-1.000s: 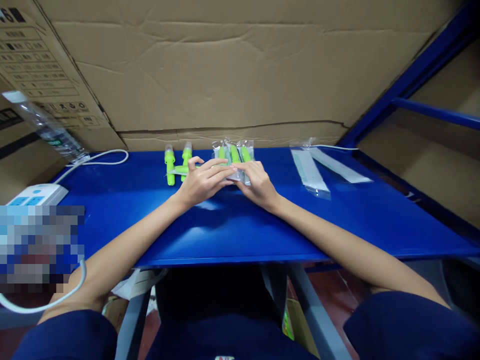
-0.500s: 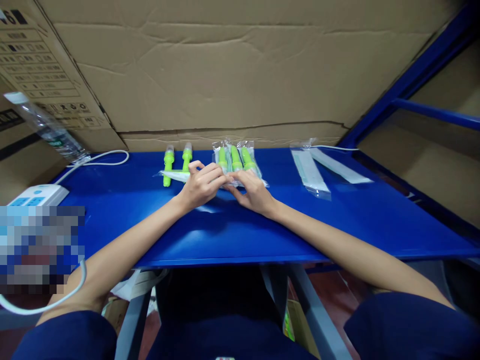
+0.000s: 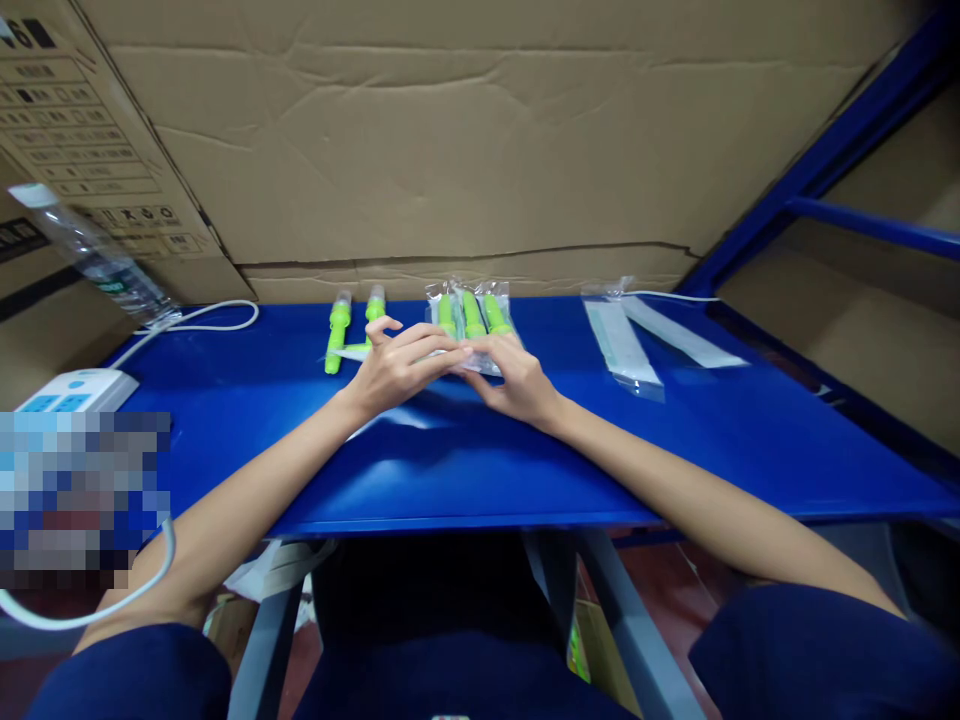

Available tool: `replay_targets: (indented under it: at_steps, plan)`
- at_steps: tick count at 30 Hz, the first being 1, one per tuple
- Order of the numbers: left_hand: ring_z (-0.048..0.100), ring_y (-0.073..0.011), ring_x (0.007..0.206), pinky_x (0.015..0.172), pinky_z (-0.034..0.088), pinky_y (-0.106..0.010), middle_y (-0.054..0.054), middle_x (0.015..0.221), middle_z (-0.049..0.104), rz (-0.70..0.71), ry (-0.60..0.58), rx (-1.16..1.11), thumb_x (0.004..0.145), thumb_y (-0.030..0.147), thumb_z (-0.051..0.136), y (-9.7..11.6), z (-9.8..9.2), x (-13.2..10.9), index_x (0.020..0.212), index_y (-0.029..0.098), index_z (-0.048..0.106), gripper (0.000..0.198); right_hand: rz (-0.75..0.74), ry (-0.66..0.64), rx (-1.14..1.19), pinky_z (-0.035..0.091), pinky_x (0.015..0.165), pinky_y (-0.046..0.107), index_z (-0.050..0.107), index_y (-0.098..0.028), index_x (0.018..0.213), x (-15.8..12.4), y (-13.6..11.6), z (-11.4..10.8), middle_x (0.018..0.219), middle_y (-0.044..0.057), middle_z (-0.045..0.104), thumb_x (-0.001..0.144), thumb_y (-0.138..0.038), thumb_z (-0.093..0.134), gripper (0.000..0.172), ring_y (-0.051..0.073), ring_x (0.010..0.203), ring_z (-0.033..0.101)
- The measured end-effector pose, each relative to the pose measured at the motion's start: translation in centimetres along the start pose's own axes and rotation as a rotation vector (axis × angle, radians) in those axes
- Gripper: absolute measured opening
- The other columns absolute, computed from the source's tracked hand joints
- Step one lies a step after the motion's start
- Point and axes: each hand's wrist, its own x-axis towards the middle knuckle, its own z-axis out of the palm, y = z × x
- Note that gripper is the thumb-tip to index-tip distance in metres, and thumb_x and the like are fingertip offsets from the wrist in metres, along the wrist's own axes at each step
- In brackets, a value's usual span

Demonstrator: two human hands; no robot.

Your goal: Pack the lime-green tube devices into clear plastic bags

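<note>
My left hand [image 3: 401, 368] and my right hand [image 3: 519, 378] meet over the middle of the blue table, fingertips pinched together on a thin clear plastic packet [image 3: 351, 353]. Its left end sticks out past my left hand; my fingers cover most of the rest, so the contents are hidden. Just behind my left hand lie two bright green sticks with clear caps, one green stick [image 3: 339, 335] fully in view and another green stick [image 3: 376, 303] partly covered. Beyond my fingertips, three similar green sticks in clear bags [image 3: 472, 315] lie side by side.
Two flat whitish packets, a wider packet [image 3: 622, 340] and a narrower packet [image 3: 686, 332], lie at the right on the blue table [image 3: 480, 470]. At the left are a water bottle [image 3: 112, 275], a power strip [image 3: 82, 388] and a white cable [image 3: 217, 305]. Cardboard [image 3: 465, 150] stands behind.
My left hand has shifted slightly left and its fingers are straighter. Less of the packet shows on both sides. My right hand has moved slightly.
</note>
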Motion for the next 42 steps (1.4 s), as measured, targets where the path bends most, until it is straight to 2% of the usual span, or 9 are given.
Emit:
replay_targets:
  at_steps: [4, 7, 11, 16, 21, 26, 35, 39, 42]
  plan:
    - [0.067, -0.0249, 0.116, 0.095, 0.029, -0.042, -0.012, 0.133, 0.07, -0.107, 0.022, 0.036, 0.103, 0.055, 0.042, -0.8, -1.2, 0.1, 0.15, 0.027, 0.049, 0.054, 0.004, 0.0, -0.144, 0.05, 0.089, 0.046, 0.064, -0.019, 0.117, 0.4, 1.9, -2.5, 0.107, 0.013, 0.073, 0.099, -0.036, 0.055, 0.026, 0.029, 0.101, 0.069]
    - [0.063, -0.0242, 0.121, 0.097, 0.028, -0.043, -0.01, 0.145, 0.062, -0.247, 0.051, 0.089, 0.105, 0.052, 0.034, -2.1, -2.3, 0.1, 0.154, 0.032, 0.041, 0.053, 0.176, 0.043, -0.276, 0.05, 0.09, 0.049, 0.064, -0.02, 0.113, 1.0, 3.3, -5.5, 0.107, 0.013, 0.072, 0.099, -0.045, 0.053, 0.03, 0.031, 0.1, 0.068]
    - [0.06, -0.0245, 0.123, 0.1, 0.028, -0.045, -0.009, 0.14, 0.065, -0.423, 0.024, 0.099, 0.106, 0.045, 0.033, -4.2, -3.0, -0.6, 0.144, 0.031, 0.052, 0.045, 0.452, 0.034, -0.389, 0.051, 0.089, 0.046, 0.065, -0.019, 0.113, 1.8, 4.5, -9.7, 0.11, 0.017, 0.069, 0.098, -0.048, 0.049, 0.036, 0.03, 0.098, 0.066]
    - [0.059, -0.0297, 0.121, 0.1, 0.027, -0.05, -0.012, 0.128, 0.069, -0.534, -0.073, 0.053, 0.103, 0.04, 0.039, -6.2, -2.5, -1.8, 0.112, 0.025, 0.069, 0.035, 0.545, -0.018, -0.473, 0.05, 0.089, 0.038, 0.068, -0.012, 0.11, 1.4, 6.7, -12.6, 0.102, 0.019, 0.068, 0.094, -0.044, 0.052, 0.039, 0.026, 0.094, 0.064]
    - [0.06, -0.0327, 0.118, 0.099, 0.026, -0.053, -0.013, 0.123, 0.071, -0.598, -0.206, 0.005, 0.101, 0.034, 0.042, -7.0, -1.9, -2.4, 0.097, 0.021, 0.07, 0.031, 0.52, -0.138, -0.414, 0.048, 0.09, 0.036, 0.074, -0.01, 0.115, 0.7, 8.1, -12.4, 0.103, 0.018, 0.069, 0.094, -0.04, 0.054, 0.042, 0.027, 0.094, 0.064]
    - [0.061, -0.0315, 0.111, 0.097, 0.029, -0.052, -0.013, 0.114, 0.074, -0.596, -0.366, 0.02, 0.099, 0.032, 0.042, -7.0, -1.8, -2.5, 0.094, 0.02, 0.07, 0.031, 0.548, -0.358, -0.301, 0.049, 0.086, 0.04, 0.071, -0.022, 0.123, 0.5, 8.7, -11.4, 0.106, 0.011, 0.07, 0.089, -0.039, 0.06, 0.04, 0.027, 0.09, 0.064]
    - [0.064, -0.0318, 0.106, 0.095, 0.033, -0.053, -0.013, 0.107, 0.075, -0.578, -0.51, 0.002, 0.098, 0.032, 0.041, -7.4, -1.3, -2.9, 0.091, 0.021, 0.07, 0.032, 0.591, -0.769, -0.141, 0.052, 0.075, 0.034, 0.065, -0.023, 0.131, -1.3, 10.9, -9.1, 0.092, 0.006, 0.065, 0.072, -0.035, 0.079, 0.062, 0.022, 0.077, 0.064]
    - [0.064, -0.0316, 0.107, 0.093, 0.033, -0.052, -0.013, 0.109, 0.075, -0.584, -0.553, -0.021, 0.097, 0.033, 0.041, -7.5, -1.2, -3.1, 0.092, 0.02, 0.071, 0.032, 0.638, -0.857, 0.033, 0.056, 0.078, 0.036, 0.068, -0.024, 0.132, -1.1, 10.2, -9.5, 0.105, 0.009, 0.068, 0.074, -0.045, 0.079, 0.063, 0.021, 0.078, 0.067]
    - [0.065, -0.0312, 0.105, 0.092, 0.033, -0.052, -0.013, 0.111, 0.074, -0.598, -0.56, -0.037, 0.097, 0.033, 0.042, -7.4, -1.3, -3.0, 0.093, 0.02, 0.071, 0.032, 0.714, -0.793, 0.101, 0.057, 0.081, 0.038, 0.064, -0.027, 0.138, -0.7, 10.3, -10.7, 0.119, 0.01, 0.07, 0.08, -0.06, 0.071, 0.066, 0.024, 0.088, 0.07]
